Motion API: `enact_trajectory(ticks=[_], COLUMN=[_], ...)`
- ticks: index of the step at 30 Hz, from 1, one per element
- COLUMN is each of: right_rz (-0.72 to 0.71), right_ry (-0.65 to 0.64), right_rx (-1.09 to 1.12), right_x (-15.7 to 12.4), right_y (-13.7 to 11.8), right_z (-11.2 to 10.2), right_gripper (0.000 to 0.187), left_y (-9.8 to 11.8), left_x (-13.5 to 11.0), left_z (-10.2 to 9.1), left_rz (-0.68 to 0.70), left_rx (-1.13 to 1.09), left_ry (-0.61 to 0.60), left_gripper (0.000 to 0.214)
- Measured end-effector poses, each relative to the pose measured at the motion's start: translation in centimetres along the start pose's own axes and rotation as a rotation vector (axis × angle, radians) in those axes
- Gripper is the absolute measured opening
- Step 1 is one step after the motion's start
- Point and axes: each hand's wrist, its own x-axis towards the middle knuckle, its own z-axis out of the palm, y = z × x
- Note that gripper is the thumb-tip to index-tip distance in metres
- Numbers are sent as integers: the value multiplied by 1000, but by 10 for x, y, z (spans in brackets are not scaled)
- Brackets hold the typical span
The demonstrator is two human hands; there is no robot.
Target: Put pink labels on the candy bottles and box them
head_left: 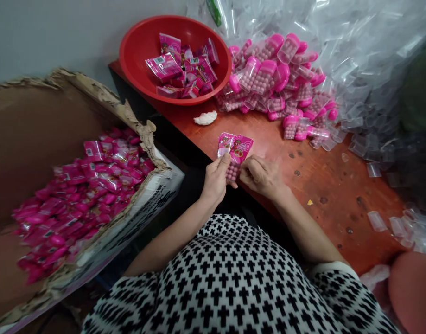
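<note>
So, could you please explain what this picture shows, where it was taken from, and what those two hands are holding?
There is no machine here: a person works with bare hands, and the single camera sits on their head, looking down. The left hand and right hand both close their grip on a pink packet, with a small bottle of pink beads showing at its lower end. On the red-brown table are a red bowl of more packets, a pile of pink-capped bottles and a white lump. Clear plastic containers heap up at the right. The torn cardboard box at the left holds filled packets.
</note>
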Motion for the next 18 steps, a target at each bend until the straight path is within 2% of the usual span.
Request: enact_trajectory(ticks=[2,4,6,8,10,12,15,18], right_rz=[146,415,679,861,973,1050,1107,1117], right_ry=[76,195,253,236,228,262,285,314], right_rx=[153,337,561,819,1038,1159,1197,1170], right_x=[-5,-10,-13,-11,-5,0,4,3], right_y=[-6,-15,-26,-36,-42,-43,-42,-43], right_z=[3,9,15,19,20,18,14,13], right_gripper=[12,9,21,32,32,29,26,24], left_y=[4,8,11,10,7,6,7,9], left_x=[2,3,4,4,4,4,7,10], left_z=[1,2,3,5,6,6,3,0], left_rz=[14,26,47,80,107,94,37,5], left_rx=[-40,-74,-93,-105,-123,-150,-169,-120], left_ry=[-5,-38,-69,-63,-46,-56,-105,-132], left_gripper=[45,41,37,34,34,37,47,45])
